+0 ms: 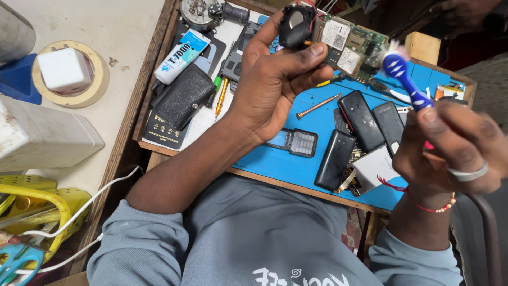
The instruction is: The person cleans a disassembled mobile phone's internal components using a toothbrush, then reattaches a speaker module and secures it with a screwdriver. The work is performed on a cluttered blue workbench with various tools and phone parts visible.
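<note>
Left hand (275, 79) up over the worktop (301, 161), fingers curled, thumb pressed across: pinching a green circuit board (352, 47) w/ a round black part (296, 24) at its near end. Board sticking out to the right of the fingertips, tilted, held clear above the blue mat (317, 124), not touching it.

Right hand (455, 145) lower right, closed around a blue-and-white toothbrush (405, 79); silver ring on one finger, red thread and beads at the wrist. Brush head w/ pale bristles up at the board's far right edge, just beside it; touching or not, can't tell.

Below on the mat: three black phone bodies (360, 122) side by side, a fourth (334, 159) nearer the body, small keypad phone (293, 142) under the left wrist. Copper-coloured screwdriver (317, 106) lying between the left hand and the phones. White charger block (373, 169) next to the lowest phone.

Left of the mat: black leather pouch (182, 98), white glue tube w/ blue label (182, 55) above it, yellow-handled tool (222, 95) alongside. Far left, white adapter (63, 69) on a round tape roll, well apart from both hands. Another person's hand (463, 10) top right, dark, blurred.
</note>
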A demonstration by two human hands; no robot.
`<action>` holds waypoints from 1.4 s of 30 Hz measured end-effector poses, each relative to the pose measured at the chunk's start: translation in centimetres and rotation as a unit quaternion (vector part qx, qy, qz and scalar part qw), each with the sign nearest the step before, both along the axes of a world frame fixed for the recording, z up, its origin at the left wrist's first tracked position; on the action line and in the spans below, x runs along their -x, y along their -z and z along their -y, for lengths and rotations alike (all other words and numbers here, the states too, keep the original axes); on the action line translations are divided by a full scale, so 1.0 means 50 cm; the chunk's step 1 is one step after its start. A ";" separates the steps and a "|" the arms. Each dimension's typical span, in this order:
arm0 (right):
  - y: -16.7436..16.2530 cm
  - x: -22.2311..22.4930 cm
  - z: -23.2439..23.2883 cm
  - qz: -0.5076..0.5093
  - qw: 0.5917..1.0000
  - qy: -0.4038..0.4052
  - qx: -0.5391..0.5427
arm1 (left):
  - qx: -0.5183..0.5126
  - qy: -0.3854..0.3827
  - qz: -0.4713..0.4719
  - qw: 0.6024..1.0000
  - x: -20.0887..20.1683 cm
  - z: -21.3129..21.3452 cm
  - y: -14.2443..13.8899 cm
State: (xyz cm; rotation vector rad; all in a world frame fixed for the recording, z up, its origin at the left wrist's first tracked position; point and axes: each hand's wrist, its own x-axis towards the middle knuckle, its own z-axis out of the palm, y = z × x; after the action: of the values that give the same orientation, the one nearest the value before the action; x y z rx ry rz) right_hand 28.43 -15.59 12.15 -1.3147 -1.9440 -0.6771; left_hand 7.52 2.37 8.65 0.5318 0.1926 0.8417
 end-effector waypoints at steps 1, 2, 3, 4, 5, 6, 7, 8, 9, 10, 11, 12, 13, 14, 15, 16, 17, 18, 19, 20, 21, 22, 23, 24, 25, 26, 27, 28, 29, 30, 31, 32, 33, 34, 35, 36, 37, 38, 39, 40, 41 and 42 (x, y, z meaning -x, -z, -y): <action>-0.001 -0.001 -0.001 0.001 1.000 -0.002 -0.003 | -0.001 -0.003 0.000 1.000 0.000 -0.001 0.000; 0.000 0.000 -0.002 0.002 1.000 -0.001 -0.004 | 0.000 -0.005 0.000 1.000 0.001 -0.001 0.001; -0.002 0.000 -0.002 0.004 1.000 0.001 -0.003 | 0.000 -0.004 -0.001 1.000 0.001 -0.001 0.001; -0.002 0.001 -0.002 0.006 1.000 0.004 -0.001 | 0.001 -0.002 -0.002 1.000 0.000 -0.001 0.001; -0.005 0.002 -0.003 0.007 1.000 0.004 0.002 | 0.003 -0.001 -0.003 1.000 0.000 -0.002 0.002; -0.006 0.004 -0.003 0.010 1.000 0.006 0.003 | 0.005 -0.002 -0.004 1.000 0.001 -0.002 0.002; -0.007 0.005 -0.004 0.014 1.000 0.007 0.003 | 0.003 -0.004 -0.006 1.000 0.002 -0.004 0.003; -0.007 0.006 -0.003 0.018 1.000 0.010 0.001 | 0.000 -0.006 -0.007 1.000 0.003 -0.007 0.003; -0.007 0.005 -0.003 0.015 1.000 0.010 0.003 | -0.001 -0.006 -0.010 1.000 0.003 -0.007 0.003; -0.006 0.003 -0.001 0.011 1.000 0.010 0.005 | -0.001 -0.004 -0.010 1.000 0.003 -0.006 0.003; -0.003 -0.003 0.000 0.000 1.000 0.004 0.007 | -0.002 -0.002 -0.010 1.000 0.002 -0.005 0.003; 0.002 -0.012 0.003 -0.007 1.000 -0.004 0.011 | -0.004 -0.003 -0.011 1.000 0.002 -0.006 0.003; 0.011 -0.025 0.009 -0.014 1.000 -0.012 0.015 | -0.027 -0.024 -0.017 0.999 0.001 -0.008 0.004; 0.018 -0.041 0.021 -0.018 0.999 -0.019 0.021 | -0.049 -0.044 -0.024 0.998 0.000 -0.009 0.005; 0.029 -0.059 0.038 -0.022 0.999 -0.024 0.030 | -0.068 -0.062 -0.031 0.995 0.000 -0.011 0.007; 0.048 -0.076 0.058 -0.033 0.999 0.029 0.028 | -0.098 -0.063 -0.045 0.992 0.000 -0.015 0.009; 0.070 -0.095 0.078 -0.044 0.996 0.079 0.025 | -0.129 -0.066 -0.059 0.988 -0.001 -0.022 0.012; 0.095 -0.114 0.099 -0.057 0.990 0.127 0.024 | -0.157 -0.070 -0.075 0.982 0.001 -0.029 0.017; 0.118 -0.132 0.125 -0.070 0.982 0.174 0.025 | -0.197 -0.072 -0.102 0.972 0.002 -0.034 0.023; 0.137 -0.152 0.146 -0.082 0.972 0.221 0.023 | -0.237 -0.073 -0.128 0.960 -0.002 -0.044 0.028; 0.148 -0.173 0.163 -0.108 0.965 0.238 0.030 | -0.278 -0.073 -0.152 0.946 -0.006 -0.053 0.034; 0.156 -0.188 0.176 -0.134 0.957 0.255 0.037 | -0.310 -0.049 -0.196 0.929 -0.008 -0.059 0.040; 0.160 -0.199 0.181 -0.174 0.954 0.240 0.053 | -0.344 -0.027 -0.239 0.908 -0.007 -0.067 0.047; 0.160 -0.202 0.182 -0.242 0.944 0.214 0.066 | -0.375 -0.005 -0.282 0.883 -0.003 -0.070 0.055; 0.154 -0.198 0.178 -0.310 0.929 0.189 0.075 | -0.390 0.018 -0.324 0.862 0.005 -0.069 0.064; 0.145 -0.185 0.169 -0.403 0.899 0.149 0.081 | -0.403 0.041 -0.366 0.838 0.019 -0.067 0.073; 0.132 -0.167 0.157 -0.492 0.860 0.107 0.087 | -0.415 0.064 -0.406 0.812 0.032 -0.067 0.081; 0.116 -0.143 0.144 -0.576 0.809 0.066 0.095 | -0.451 0.051 -0.407 0.793 0.041 -0.064 0.089; 0.098 -0.114 0.134 -0.653 0.750 0.025 0.103 | -0.485 0.040 -0.407 0.773 0.048 -0.057 0.099; 0.084 -0.085 0.116 -0.681 0.722 -0.001 0.123 | -0.522 0.028 -0.406 0.750 0.054 -0.056 0.106; 0.070 -0.056 0.100 -0.707 0.693 -0.025 0.142 | -0.493 0.048 -0.407 0.767 0.065 -0.055 0.112; 0.063 -0.028 0.087 -0.689 0.702 -0.031 0.176 | -0.463 0.069 -0.406 0.785 0.077 -0.047 0.119; 0.056 -0.008 0.074 -0.671 0.711 -0.037 0.208 | -0.433 0.091 -0.404 0.801 0.086 -0.038 0.124; 0.060 0.010 0.060 -0.676 0.701 -0.050 0.221 | -0.414 0.088 -0.392 0.817 0.090 -0.032 0.128; 0.075 0.030 0.044 -0.681 0.691 -0.065 0.232 | -0.396 0.084 -0.379 0.832 0.093 -0.028 0.131; 0.086 0.041 0.035 -0.687 0.680 -0.068 0.245 | -0.377 0.080 -0.366 0.847 0.097 -0.022 0.134; 0.100 0.050 0.028 -0.693 0.669 -0.071 0.257 | -0.361 0.078 -0.365 0.855 0.102 -0.017 0.138; 0.117 0.059 0.020 -0.700 0.658 -0.062 0.269 | -0.346 0.076 -0.364 0.862 0.109 -0.013 0.141; 0.127 0.061 0.018 -0.656 0.693 -0.052 0.293 | -0.330 0.079 -0.362 0.869 0.115 -0.010 0.146; 0.135 0.064 0.017 -0.610 0.725 -0.040 0.317 | -0.345 0.076 -0.353 0.866 0.120 -0.008 0.152; 0.140 0.065 0.015 -0.559 0.755 -0.027 0.341 | -0.361 0.072 -0.343 0.864 0.127 -0.009 0.157; 0.140 0.065 0.014 -0.490 0.790 0.009 0.369 | -0.376 0.068 -0.334 0.862 0.132 -0.009 0.161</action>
State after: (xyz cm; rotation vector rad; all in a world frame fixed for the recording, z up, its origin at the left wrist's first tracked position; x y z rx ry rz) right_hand 25.20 -16.26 5.17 -1.6328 -1.2732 0.7785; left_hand 0.91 2.84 0.60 1.5633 0.4599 0.5394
